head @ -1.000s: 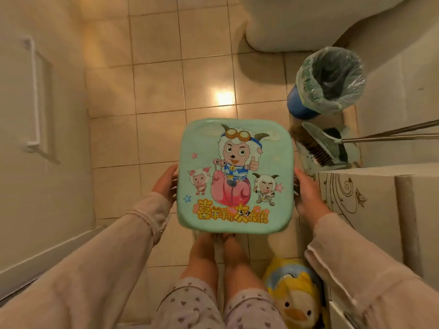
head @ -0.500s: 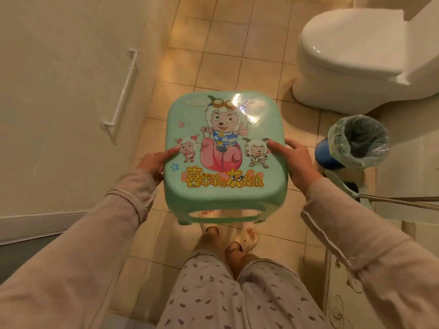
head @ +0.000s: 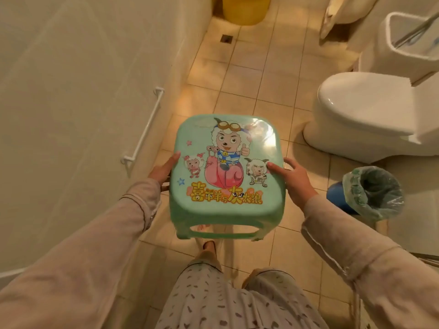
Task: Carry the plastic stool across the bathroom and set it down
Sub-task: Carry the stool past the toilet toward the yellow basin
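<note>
A mint-green plastic stool (head: 228,210) with a cartoon sheep print on its seat is held in the air above the tiled floor, seat facing up, in the middle of the view. My left hand (head: 162,169) grips its left edge, thumb on the seat. On the right edge, my right hand (head: 293,179) holds it with the thumb resting on the seat top. Both forearms in pale pink sleeves reach in from the bottom corners. The stool's legs hang free over my feet.
A white toilet (head: 361,115) stands at the right. A blue bin with a plastic liner (head: 370,193) sits just right of my right hand. A white wall rail (head: 145,129) runs along the left wall. A yellow bucket (head: 244,8) and a floor drain (head: 226,38) lie ahead.
The stool has been lifted from a low position and carried forward; the view has tilted up, so the toilet, drain and yellow bucket now show. Both hands keep their grip.
</note>
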Tool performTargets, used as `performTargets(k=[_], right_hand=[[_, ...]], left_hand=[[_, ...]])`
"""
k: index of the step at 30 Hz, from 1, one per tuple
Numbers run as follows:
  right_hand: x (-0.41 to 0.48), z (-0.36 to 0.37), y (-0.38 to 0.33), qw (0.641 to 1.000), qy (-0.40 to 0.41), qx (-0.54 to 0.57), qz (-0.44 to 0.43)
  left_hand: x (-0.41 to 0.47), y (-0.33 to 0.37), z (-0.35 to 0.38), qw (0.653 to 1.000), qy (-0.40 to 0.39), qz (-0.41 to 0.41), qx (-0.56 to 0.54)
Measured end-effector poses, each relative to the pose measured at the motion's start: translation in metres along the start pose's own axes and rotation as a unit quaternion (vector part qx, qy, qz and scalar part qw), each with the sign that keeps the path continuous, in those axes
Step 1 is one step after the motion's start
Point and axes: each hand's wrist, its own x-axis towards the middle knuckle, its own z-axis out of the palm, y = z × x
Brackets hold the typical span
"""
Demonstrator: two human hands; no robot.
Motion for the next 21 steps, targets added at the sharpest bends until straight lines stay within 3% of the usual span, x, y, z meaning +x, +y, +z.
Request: performTargets(k=[13,21], right_hand=[[0.073,0.057,-0.114,0.994,0.06,0.063,-0.072],[0.146,0.059,-0.15,0.993,0.063,0.091,-0.049]], left_hand=[[0.081,0.148,-0.022,0.995,-0.057,0.062,0.056],[0.154,0.212,0.004,0.985,-0.061,0.072,0.142]])
